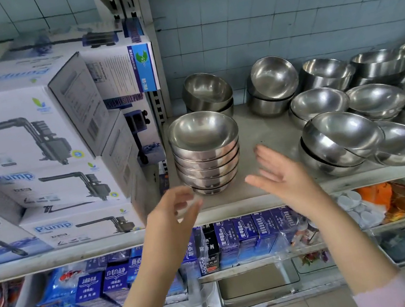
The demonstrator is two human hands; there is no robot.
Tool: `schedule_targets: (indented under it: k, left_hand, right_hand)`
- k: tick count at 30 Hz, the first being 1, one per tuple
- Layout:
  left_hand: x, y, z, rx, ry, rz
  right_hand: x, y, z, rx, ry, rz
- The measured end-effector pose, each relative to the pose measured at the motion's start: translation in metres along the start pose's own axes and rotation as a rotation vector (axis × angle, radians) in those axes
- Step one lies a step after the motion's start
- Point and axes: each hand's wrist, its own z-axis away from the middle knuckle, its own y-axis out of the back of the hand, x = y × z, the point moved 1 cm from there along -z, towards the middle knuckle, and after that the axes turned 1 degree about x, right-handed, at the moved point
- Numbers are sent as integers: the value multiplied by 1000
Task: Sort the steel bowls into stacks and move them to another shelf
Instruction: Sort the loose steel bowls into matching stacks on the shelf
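Head view, stack: a tall nested stack of steel bowls (206, 152) stands at the front left corner of the shelf (264, 128) with its rims level. Nesting like with like probably keeps it steady enough to move as one.
Left hand: the left hand (171, 213) hovers at the stack's lower left side, fingers loosely curved and holding nothing.
Right hand: the right hand (280, 172) is spread flat with its palm turned toward the stack. It is near the stack's right side but apart from it, and it is empty.
Why so held: the hands flank the stack on both sides, which looks like readiness to clasp it and lift.
Loose bowls: a leaning pile (342, 142) lies toward the front right, its bowls tipped against one another rather than seated. A back pair (208, 92) and a second pair (273, 84) sit along the rear edge, each with its top bowl tilted. These look unsorted.
Pump boxes: cartons (16, 132) are piled in the bay to the left of the shelf.
Hard to make out: motion blur smears the left fingertips, so I cannot tell whether they touch the bottom bowl, which they partly cover.
Cut off: the bowls at the shelf's right edge run out of frame, so their number is unknown.
Not shown: nothing marks which shelf is the destination.
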Motion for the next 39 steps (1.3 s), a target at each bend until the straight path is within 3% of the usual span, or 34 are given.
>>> schedule_targets:
  k: [6, 9, 13, 19, 27, 32, 39]
  left_hand:
    - [47, -74, 19, -288, -208, 42]
    - [69, -121, 0, -388, -255, 30]
    - [94, -179, -35, -501, -201, 101]
    - [110, -223, -59, -414, -146, 252]
    - [98, -211, -50, -236, -41, 358]
    - [96, -209, -50, -232, -23, 301]
    - [95, -209, -49, -229, -58, 266]
  right_hand:
    - [-24, 82, 46, 209, 123, 29]
    - [-23, 130, 47, 339, 148, 186]
    - [-9, 183, 32, 218, 108, 400]
    - [18, 211, 8, -65, 209, 654]
    - [39, 206, -15, -38, 470, 531]
    - [35, 202, -26, 18, 536, 384]
    - [38, 204, -33, -82, 610, 509]
